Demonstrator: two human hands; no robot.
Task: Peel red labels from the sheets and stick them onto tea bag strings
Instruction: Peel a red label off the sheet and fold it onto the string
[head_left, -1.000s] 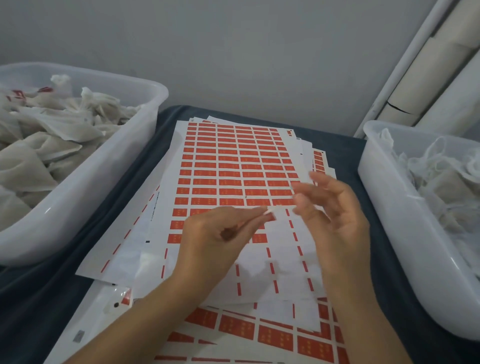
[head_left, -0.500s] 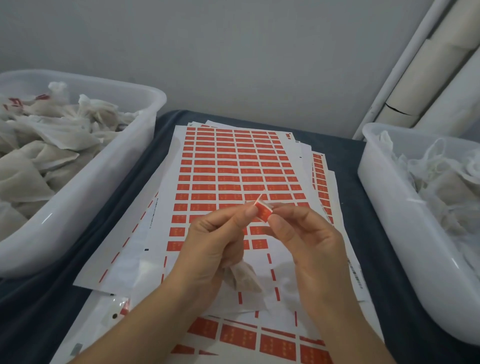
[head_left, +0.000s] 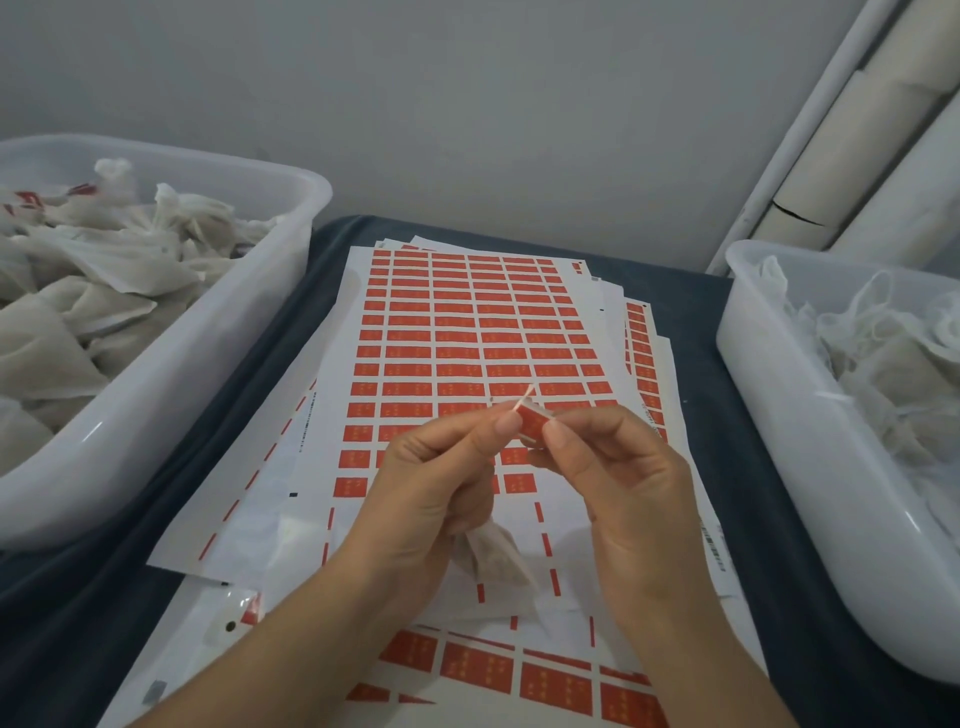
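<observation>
A white sheet (head_left: 467, 332) covered in rows of red labels lies in the middle, on top of other sheets. Above it, both hands meet on one peeled red label (head_left: 532, 423). My left hand (head_left: 441, 488) pinches the label's left end together with a thin white string whose tip sticks up. A tea bag (head_left: 493, 558) hangs below my left palm. My right hand (head_left: 618, 483) pinches the label's right side between thumb and fingers.
A white tub (head_left: 171, 364) heaped with tea bags, some with red labels, stands at the left. A second white tub (head_left: 795, 426) with tea bags stands at the right. A dark cloth (head_left: 696, 312) covers the table. A partly peeled sheet (head_left: 519, 670) lies nearest me.
One second ago the fingers were at the sheet peeling a label. The hands have since lifted and come together, the label now held between them at the string, with the tea bag dangling below.
</observation>
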